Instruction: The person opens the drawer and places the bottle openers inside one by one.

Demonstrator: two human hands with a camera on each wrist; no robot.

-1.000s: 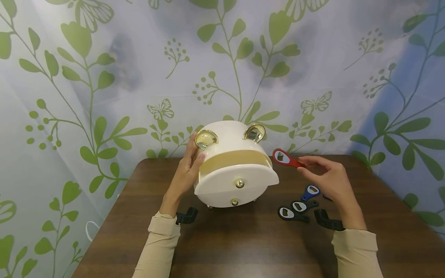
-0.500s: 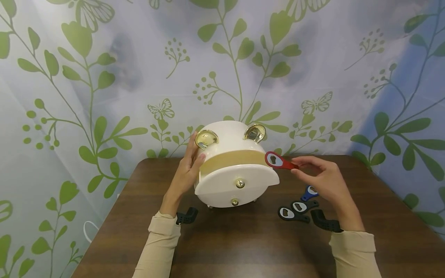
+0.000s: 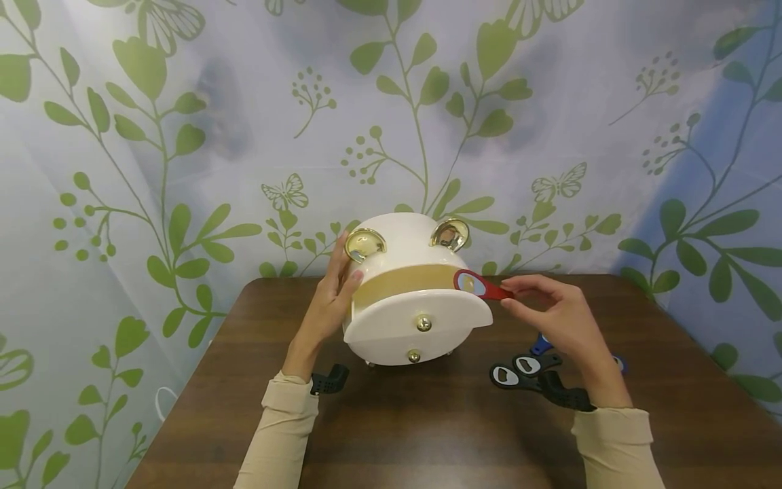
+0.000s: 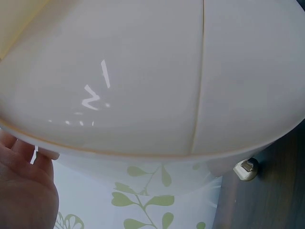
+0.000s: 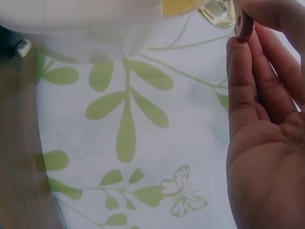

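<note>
My left hand [image 3: 326,299] rests against the left side of a white, rounded drawer box [image 3: 397,234] with gold ears and gold knobs, its thumb near the open top drawer [image 3: 421,305]. In the left wrist view its fingers [image 4: 24,150] lie along the box's edge. Between thumb and fingertips, my right hand [image 3: 559,316] pinches the handle end of a red bottle opener [image 3: 489,290]. The opener's oval head overlaps the right end of the drawer's opening in the head view. Only the handle end of the opener shows in the right wrist view, above the fingers [image 5: 242,81].
Two black bottle openers [image 3: 504,376] lie on the brown table [image 3: 397,435] right of the box. A blue bottle opener [image 3: 540,345] lies behind them, and another blue piece [image 3: 620,363] shows past the right wrist. A leaf-patterned curtain [image 3: 244,136] hangs behind the table.
My right hand has moved left with the red bottle opener, from beside the box to the drawer's opening. The left hand and the box have stayed in place.
</note>
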